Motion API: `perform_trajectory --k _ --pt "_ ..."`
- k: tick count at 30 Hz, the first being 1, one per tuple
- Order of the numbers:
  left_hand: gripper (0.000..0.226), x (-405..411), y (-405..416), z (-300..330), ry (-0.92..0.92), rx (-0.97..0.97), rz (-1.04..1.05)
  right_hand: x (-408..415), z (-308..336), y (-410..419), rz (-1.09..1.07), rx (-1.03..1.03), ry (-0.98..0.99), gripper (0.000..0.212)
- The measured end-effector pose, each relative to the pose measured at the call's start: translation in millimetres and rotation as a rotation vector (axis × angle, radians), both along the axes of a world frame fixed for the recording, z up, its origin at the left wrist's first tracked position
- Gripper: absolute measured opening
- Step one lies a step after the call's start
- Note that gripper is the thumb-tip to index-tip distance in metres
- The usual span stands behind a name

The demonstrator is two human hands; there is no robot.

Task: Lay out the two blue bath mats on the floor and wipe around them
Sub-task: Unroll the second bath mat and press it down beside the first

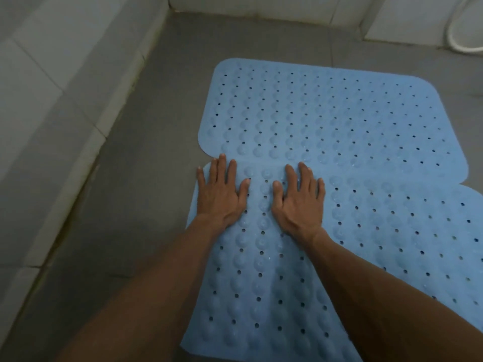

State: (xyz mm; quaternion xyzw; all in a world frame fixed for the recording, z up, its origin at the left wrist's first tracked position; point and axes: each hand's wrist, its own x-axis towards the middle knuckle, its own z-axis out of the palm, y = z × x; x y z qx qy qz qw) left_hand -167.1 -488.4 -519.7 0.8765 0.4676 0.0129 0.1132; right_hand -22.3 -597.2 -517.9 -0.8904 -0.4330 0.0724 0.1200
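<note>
Two blue bath mats with holes and round bumps lie flat on the grey floor. The far mat (339,113) reaches toward the back wall. The near mat (379,231) lies in front of it, and their long edges meet just beyond my fingertips. My left hand (220,194) presses flat on the near mat's far left corner with straight, spread fingers. My right hand (300,202) presses flat on the same mat a little to the right, palm down. Neither hand holds anything.
White tiled walls (52,100) run along the left side and the back. Bare grey floor (146,152) lies between the left wall and the mats. A white hose (456,47) curves on the floor at the far right corner.
</note>
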Motion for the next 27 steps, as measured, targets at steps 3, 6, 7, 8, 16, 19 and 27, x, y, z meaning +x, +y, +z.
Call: perform_trajectory --k 3,6,7,8,16,19,27 --pt "0.077 3.5 0.8 1.9 -0.005 0.038 -0.036 0.5 2.8 1.9 -0.008 0.023 -0.011 0.064" --pt "0.075 3.3 1.4 -3.2 -0.066 0.126 -0.204 -0.2 0.5 1.4 0.017 -0.009 -0.02 0.069" --pt "0.074 3.0 2.2 -4.3 -0.078 0.121 -0.228 0.0 -0.5 1.0 0.022 -0.007 -0.029 0.071" --pt "0.074 3.1 3.3 -4.2 -0.085 0.106 -0.229 0.1 -1.2 0.6 0.02 0.0 -0.037 0.071" --pt "0.075 6.2 3.8 4.7 -0.016 0.062 -0.164 0.5 5.4 4.4 -0.047 0.032 0.004 0.068" --pt "0.076 11.6 6.1 4.7 0.049 0.026 -0.165 1.8 3.5 8.2 -0.064 0.014 0.003 0.064" --pt "0.074 9.5 7.1 2.0 0.042 0.013 -0.195 1.5 7.1 7.9 -0.072 0.02 0.005 0.064"
